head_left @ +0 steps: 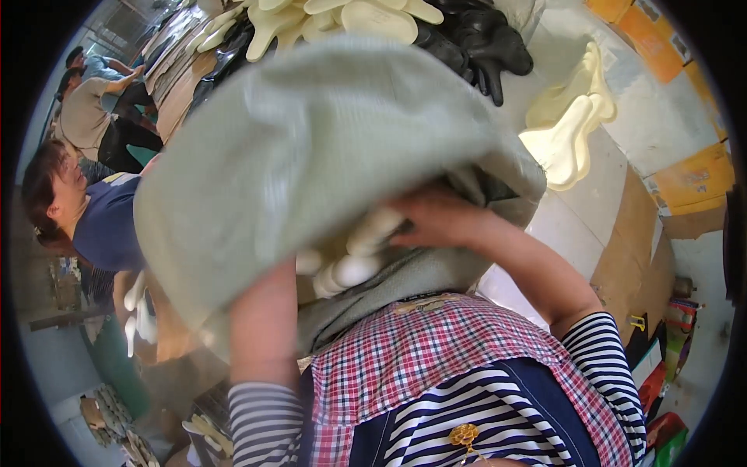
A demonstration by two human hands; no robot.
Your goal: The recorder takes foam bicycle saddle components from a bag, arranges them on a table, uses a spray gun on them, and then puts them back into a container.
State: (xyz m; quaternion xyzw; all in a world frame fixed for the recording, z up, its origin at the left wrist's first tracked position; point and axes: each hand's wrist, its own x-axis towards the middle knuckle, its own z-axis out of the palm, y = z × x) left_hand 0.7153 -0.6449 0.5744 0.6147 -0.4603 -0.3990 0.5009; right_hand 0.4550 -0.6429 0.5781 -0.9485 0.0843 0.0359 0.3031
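A big grey-green woven sack (311,148) bulges in front of me, blurred by motion, its mouth turned toward my body. Inside the mouth, several off-white rounded pieces (354,268) show, smeared and partly covered. My right hand (436,216) reaches into the opening with its fingertips at the end of one of these pieces; whether it grips the piece or the sack cannot be made out. My left forearm (264,323) goes up under the sack's near left edge, and the cloth hides that hand and its fingers.
Cream saddle-shaped pieces (380,21) and black ones (486,47) lie heaped beyond the sack. More cream pieces (572,140) rest at the right by yellow-orange boxes (689,183). A person in a dark blue top (109,222) is close on the left, with others farther back.
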